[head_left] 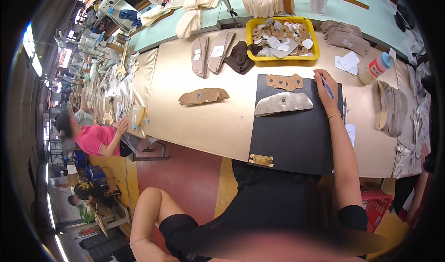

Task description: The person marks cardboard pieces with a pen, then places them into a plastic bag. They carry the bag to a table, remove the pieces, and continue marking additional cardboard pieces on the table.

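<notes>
My right hand [325, 85] rests at the upper right edge of a black mat [292, 146], closed around a blue-and-white pen [328, 90]. On the mat to its left lies a short overlapping row of tan pieces with dark-centred holes [284, 82]. Below them sits a silvery-grey curved panel [283, 103] with a small tan-edged cutout mark. A stack of brown curved panels [204, 96] lies left of the mat. My left arm [150, 215] bends down at the lower left, its hand outside the picture.
A yellow basket [317, 53] of loose white and tan pieces stands behind the mat, beside a dark brown cloth [239, 58]. White cards [346, 63], a blue-capped bottle [376, 69] and stacked grey-brown panels [391, 107] lie to the right. A person in pink [99, 137] works at the left.
</notes>
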{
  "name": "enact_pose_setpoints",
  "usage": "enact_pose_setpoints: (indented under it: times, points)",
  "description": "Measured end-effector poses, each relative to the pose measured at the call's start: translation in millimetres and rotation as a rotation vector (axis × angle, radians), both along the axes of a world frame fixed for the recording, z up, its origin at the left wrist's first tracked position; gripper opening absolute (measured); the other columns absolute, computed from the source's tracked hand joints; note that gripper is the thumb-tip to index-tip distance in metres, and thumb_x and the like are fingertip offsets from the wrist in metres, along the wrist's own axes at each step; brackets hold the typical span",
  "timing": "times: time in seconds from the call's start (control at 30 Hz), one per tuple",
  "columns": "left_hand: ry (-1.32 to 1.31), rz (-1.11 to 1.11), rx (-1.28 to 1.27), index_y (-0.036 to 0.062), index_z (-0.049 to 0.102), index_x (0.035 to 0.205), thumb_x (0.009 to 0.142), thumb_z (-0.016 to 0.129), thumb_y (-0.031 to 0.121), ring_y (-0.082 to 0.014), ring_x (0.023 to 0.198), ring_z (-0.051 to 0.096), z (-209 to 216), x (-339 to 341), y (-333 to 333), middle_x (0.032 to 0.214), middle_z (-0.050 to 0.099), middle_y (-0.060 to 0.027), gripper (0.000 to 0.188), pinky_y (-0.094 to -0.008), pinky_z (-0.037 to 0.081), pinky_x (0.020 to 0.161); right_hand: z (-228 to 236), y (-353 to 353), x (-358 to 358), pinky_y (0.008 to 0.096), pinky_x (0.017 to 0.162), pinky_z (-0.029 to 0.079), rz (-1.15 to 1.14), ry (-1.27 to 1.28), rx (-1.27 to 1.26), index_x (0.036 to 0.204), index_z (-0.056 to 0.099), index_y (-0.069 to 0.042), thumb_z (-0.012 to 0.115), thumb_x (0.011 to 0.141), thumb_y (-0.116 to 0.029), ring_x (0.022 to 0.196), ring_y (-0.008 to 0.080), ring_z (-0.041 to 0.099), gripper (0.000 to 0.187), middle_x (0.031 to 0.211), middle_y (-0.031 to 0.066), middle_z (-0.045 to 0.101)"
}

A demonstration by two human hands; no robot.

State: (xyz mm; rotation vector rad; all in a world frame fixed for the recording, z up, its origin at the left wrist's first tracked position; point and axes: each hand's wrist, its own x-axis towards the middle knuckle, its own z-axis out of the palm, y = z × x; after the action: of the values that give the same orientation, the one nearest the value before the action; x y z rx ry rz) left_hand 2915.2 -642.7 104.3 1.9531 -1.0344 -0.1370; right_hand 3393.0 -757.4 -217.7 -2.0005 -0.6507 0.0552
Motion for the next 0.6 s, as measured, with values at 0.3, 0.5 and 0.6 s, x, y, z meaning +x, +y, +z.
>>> enact_pose_setpoints:
  times: [0.3, 0.5, 0.6]
  points:
    - [0.234, -0.415, 0.136, 0.0193, 0.046, 0.07, 0.083, 0.058, 0.027, -0.0096, 0.046, 0.05, -28, -21, 1, 0.055, 0.041, 0.0044, 0.019, -0.0253, 0.034, 0.038, -2, -1, 2, 0.0326, 0.073, 0.05, 0.008, -0.042, 0.024, 0.099, 0.067, -0.002, 0.054, 0.095, -0.023, 0.08, 0.0278, 0.066, 0.025, 0.09, 0.0162, 0.069]
    - [0.062, -0.254, 0.034, 0.0178, 0.047, 0.07, 0.084, 0.058, 0.027, -0.0104, 0.047, 0.05, -15, 35, 13, 0.057, 0.042, 0.0031, 0.019, -0.0257, 0.034, 0.038, -4, 0, 2, 0.0323, 0.073, 0.05, 0.006, -0.012, 0.027, 0.099, 0.066, -0.002, 0.055, 0.094, -0.023, 0.08, 0.0269, 0.066, 0.025, 0.09, 0.016, 0.069]
    - [0.049, -0.268, 0.028, 0.0171, 0.048, 0.071, 0.084, 0.058, 0.027, -0.0108, 0.047, 0.05, -10, 48, 9, 0.058, 0.042, 0.0025, 0.019, -0.0259, 0.034, 0.038, -3, -1, 1, 0.0318, 0.073, 0.049, 0.01, -0.031, 0.039, 0.099, 0.066, -0.002, 0.055, 0.094, -0.023, 0.079, 0.026, 0.066, 0.024, 0.089, 0.0156, 0.069]
